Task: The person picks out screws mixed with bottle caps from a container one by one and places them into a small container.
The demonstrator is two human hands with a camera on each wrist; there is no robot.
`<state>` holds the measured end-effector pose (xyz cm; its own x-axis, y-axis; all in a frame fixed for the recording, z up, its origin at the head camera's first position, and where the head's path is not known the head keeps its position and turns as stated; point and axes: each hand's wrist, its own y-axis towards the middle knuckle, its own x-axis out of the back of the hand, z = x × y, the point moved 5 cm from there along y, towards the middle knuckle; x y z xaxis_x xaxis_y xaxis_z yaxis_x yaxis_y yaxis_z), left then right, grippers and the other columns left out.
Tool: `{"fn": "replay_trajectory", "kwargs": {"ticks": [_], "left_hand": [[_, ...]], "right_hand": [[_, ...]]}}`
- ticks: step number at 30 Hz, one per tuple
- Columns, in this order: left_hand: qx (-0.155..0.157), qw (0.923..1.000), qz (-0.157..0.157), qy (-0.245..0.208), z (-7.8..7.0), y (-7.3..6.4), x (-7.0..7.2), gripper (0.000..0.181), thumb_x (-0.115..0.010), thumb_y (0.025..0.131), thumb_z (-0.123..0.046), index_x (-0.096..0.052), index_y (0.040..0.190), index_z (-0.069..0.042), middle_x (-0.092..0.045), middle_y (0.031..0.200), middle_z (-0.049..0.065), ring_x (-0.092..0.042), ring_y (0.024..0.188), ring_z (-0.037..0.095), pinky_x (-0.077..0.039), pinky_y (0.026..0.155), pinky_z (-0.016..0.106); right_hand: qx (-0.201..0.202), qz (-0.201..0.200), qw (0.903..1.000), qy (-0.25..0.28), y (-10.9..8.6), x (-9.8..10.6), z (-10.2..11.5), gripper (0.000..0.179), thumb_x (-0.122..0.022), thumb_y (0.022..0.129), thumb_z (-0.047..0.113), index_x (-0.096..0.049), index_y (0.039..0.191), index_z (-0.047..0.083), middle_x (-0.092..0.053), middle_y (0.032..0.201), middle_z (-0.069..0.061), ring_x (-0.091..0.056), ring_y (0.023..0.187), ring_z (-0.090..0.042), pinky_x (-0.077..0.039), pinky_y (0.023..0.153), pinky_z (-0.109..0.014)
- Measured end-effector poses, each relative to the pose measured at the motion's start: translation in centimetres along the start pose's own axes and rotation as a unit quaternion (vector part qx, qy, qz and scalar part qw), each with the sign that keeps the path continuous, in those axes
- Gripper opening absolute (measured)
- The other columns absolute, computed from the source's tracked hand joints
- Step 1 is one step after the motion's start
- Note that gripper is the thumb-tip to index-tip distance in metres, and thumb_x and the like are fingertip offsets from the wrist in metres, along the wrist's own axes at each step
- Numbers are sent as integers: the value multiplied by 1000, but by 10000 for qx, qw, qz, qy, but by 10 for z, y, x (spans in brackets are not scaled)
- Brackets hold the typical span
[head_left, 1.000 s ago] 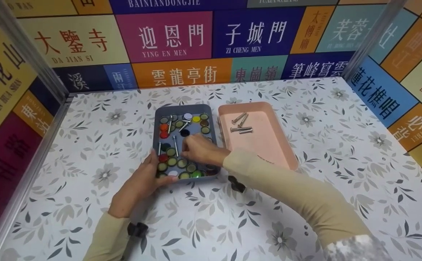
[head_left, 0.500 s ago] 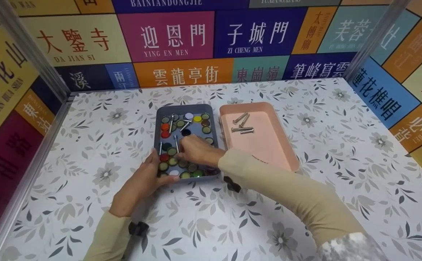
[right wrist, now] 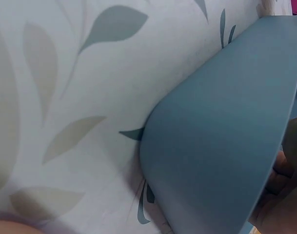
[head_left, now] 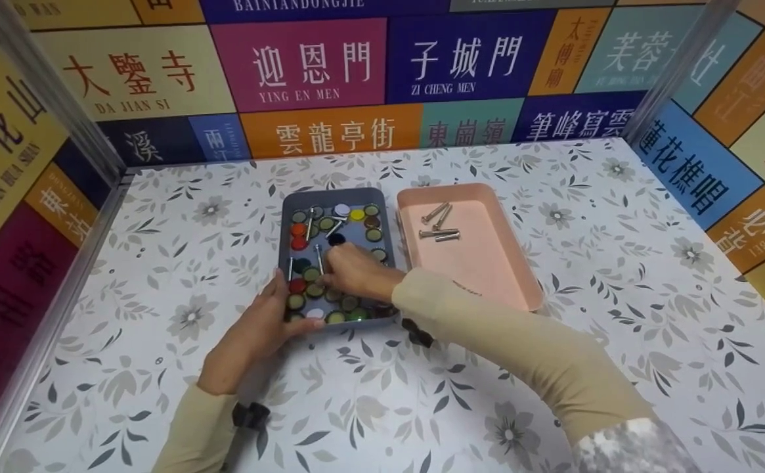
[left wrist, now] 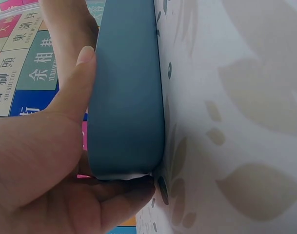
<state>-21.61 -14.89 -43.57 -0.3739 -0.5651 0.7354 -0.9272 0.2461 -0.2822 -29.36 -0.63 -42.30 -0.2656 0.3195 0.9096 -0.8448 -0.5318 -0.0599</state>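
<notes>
A grey-blue tray holds many bottle caps and several metal bolts. At its near left corner my left hand grips it, thumb over the near rim and fingers along the left wall; the left wrist view shows the hand around the tray's corner. My right hand reaches inside with curled fingers, its fingertips right at the lower end of a silver bolt. I cannot tell whether they pinch it. In the right wrist view the tray's wall hides most of that hand.
To the right stands a pink tray with several bolts near its far end. Caps such as a yellow one and a red one lie among other bolts. A printed wall panel bounds the table's far side.
My right hand has shifted slightly left and down, from beside the bolt to its lower end, which the fingers now cover. My left hand keeps its hold on the tray.
</notes>
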Motion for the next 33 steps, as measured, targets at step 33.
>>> {"fn": "replay_trajectory", "kwargs": {"ticks": [33], "left_hand": [[-20, 10000, 25, -48, 0, 0, -1, 118, -71, 89, -49, 10, 156, 6, -4, 165, 31, -18, 153, 44, -21, 124, 54]], "right_hand": [[-347, -165, 9993, -16, 1, 0, -6, 35, -68, 91, 18, -59, 58, 10, -54, 54, 2, -50, 49, -11, -36, 44, -21]]}}
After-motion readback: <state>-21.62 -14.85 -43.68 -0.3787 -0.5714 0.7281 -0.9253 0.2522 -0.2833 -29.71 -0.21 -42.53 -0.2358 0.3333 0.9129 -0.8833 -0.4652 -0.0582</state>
